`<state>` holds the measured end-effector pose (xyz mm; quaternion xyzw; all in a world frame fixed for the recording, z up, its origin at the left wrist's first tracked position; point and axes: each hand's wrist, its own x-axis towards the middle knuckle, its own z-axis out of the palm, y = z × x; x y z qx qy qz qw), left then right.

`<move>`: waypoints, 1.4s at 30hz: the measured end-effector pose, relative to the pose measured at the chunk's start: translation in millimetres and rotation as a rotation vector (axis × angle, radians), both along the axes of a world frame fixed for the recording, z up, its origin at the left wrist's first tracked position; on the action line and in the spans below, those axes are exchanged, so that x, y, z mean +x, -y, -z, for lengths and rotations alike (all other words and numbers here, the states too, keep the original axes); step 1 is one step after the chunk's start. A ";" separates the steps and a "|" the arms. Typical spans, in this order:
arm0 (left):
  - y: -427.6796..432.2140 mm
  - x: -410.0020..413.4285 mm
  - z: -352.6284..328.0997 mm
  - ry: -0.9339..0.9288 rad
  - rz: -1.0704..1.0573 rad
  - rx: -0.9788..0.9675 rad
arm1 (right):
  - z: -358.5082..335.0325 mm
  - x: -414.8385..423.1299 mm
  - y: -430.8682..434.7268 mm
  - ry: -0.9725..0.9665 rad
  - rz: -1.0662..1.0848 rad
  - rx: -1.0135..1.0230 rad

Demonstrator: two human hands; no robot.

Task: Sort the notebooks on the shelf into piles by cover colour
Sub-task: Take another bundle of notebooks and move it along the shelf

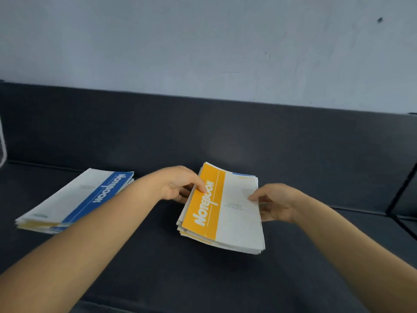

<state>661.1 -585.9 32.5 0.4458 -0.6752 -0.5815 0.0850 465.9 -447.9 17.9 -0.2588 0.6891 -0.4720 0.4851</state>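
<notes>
Fingers (265, 206) of the right hand (279, 203) curl under the right edge of the orange-banded stack (239, 213), with the thumb (253, 197) pressed on its white top cover. The left hand (178, 188) grips the opposite edge the same way, its thumb (201, 187) on the orange band and its fingers tucked beneath. This stack of notebooks sits at the middle of the dark shelf (225, 279). Orange edges show down its near left corner and a sliver of blue peeks out at its far edge. Whether it rests on the shelf or is raised slightly off it is hard to tell.

Well apart to the left lies the blue-banded pile (67, 199), flat on the shelf and touched by neither hand. Its near corner shows yellow and blue edges under the top cover, and the left forearm (112, 222) hides part of its right side. How many notebooks either heap holds cannot be counted.

The shelf has a dark grey back panel (270, 132). Behind it is a pale, scuffed wall (203, 41). A black bar (401, 188) slants at the right, and a white curved object (2, 143) is cut off at the left border.
</notes>
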 end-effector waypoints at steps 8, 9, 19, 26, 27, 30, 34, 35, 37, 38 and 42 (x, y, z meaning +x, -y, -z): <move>53.0 67.1 -5.5 0.079 -0.005 -0.061 | -3.6 65.3 60.5 -0.030 -0.040 0.008; 58.9 75.1 -4.5 0.095 0.005 -0.069 | -3.1 75.3 67.8 -0.043 -0.043 0.011; 92.2 120.4 10.7 0.288 0.151 -0.332 | 20.2 138.9 118.3 -0.341 -0.022 0.085; 66.5 101.7 -2.4 0.496 0.264 -0.997 | 8.0 110.6 89.8 -1.110 0.022 0.228; 57.7 93.5 -2.5 0.497 0.289 -1.055 | 5.8 103.5 81.1 -1.183 0.020 0.252; 25.8 62.6 -3.7 0.452 0.347 -1.099 | 2.1 77.6 50.6 -1.341 0.030 0.272; -32.8 -3.9 -2.2 0.420 0.387 -1.183 | 1.4 28.6 -14.9 -1.401 0.042 0.325; -50.0 -23.2 -0.7 0.420 0.392 -1.231 | 2.8 13.0 -35.0 -1.410 0.046 0.342; -86.3 -63.8 4.5 0.428 0.393 -1.303 | 5.9 -21.5 -79.2 -1.435 0.050 0.375; -104.1 -83.7 8.1 0.437 0.387 -1.315 | 7.2 -40.1 -101.5 -1.448 0.051 0.391; -171.7 -161.4 16.6 0.448 0.393 -1.286 | 8.0 -114.6 -183.3 -1.498 0.068 0.453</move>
